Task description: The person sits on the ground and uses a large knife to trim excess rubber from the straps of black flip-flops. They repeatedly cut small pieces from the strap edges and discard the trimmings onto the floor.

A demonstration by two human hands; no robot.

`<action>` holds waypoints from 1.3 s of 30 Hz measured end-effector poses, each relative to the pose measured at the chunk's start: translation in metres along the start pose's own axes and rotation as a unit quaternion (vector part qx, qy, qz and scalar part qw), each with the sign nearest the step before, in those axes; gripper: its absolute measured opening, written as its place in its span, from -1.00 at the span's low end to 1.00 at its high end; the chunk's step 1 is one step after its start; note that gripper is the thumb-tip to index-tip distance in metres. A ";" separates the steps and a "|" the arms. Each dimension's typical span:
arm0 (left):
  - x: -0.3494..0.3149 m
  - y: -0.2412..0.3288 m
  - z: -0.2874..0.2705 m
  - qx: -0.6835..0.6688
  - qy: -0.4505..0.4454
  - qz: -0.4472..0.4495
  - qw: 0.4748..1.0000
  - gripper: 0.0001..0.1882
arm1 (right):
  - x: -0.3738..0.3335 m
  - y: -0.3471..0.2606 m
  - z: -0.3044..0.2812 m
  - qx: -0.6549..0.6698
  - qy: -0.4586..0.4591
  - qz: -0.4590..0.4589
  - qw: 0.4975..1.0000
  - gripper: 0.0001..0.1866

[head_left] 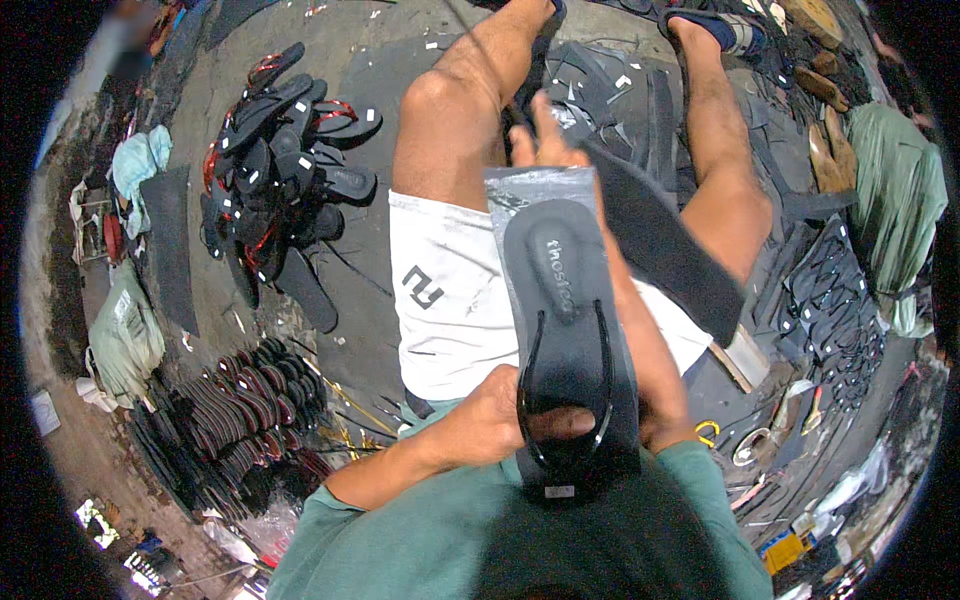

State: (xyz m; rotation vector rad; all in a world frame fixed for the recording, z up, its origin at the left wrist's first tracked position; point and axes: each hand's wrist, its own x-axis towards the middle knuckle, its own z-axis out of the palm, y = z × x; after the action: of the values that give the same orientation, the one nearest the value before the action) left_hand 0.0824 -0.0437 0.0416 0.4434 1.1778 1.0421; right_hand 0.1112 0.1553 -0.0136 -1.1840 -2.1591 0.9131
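My left hand (490, 415) grips a black flip-flop (563, 350) by its front part, with fingers reaching under the thin V-shaped strap (607, 380). A rounded footbed lies on a larger, square-ended grey sole sheet, and a small white label sits near the toe end. Along the flip-flop's right side runs my right forearm. Beyond the heel end shows my right hand (548, 145), slightly blurred, with fingers stretched out and apart; its palm is partly hidden behind the sole. A long black sole-like piece (670, 250) slants beside the right forearm, over my leg.
At the left lies a pile of black flip-flops (285, 165), some with red straps. Rows of stacked soles (240, 410) stand nearer. Dark straps or offcuts (825, 310) heap at the right, beside a green sack (895, 200) and wooden shoe lasts (828, 150). Scissors (812, 410) lie lower right.
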 end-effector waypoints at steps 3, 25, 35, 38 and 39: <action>0.003 -0.009 -0.032 -0.083 0.021 0.007 0.996 -0.43 | 0.015 -0.005 -0.012 0.137 -0.067 0.063 0.986 -0.46; 0.050 0.021 -0.042 -0.239 0.104 0.168 0.951 -0.62 | -0.073 -0.015 -0.051 0.289 -0.051 -0.060 0.954 -0.79; 0.039 0.055 -0.062 -0.123 0.248 0.172 0.946 -0.51 | -0.101 -0.007 -0.063 0.331 -0.146 0.049 0.931 -0.28; 0.027 0.044 -0.093 -0.163 0.170 0.095 0.967 -0.43 | -0.159 0.019 -0.061 0.499 -0.219 0.162 0.823 -0.27; 0.027 0.045 -0.080 -0.186 0.215 0.053 0.957 -0.35 | -0.186 0.031 -0.058 0.510 -0.254 0.205 0.796 -0.26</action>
State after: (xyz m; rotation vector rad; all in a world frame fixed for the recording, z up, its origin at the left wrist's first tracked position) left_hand -0.0085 -0.0160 0.0314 -0.0238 1.3066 1.4685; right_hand 0.2590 0.0245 -0.0204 -0.8450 -1.2517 2.3967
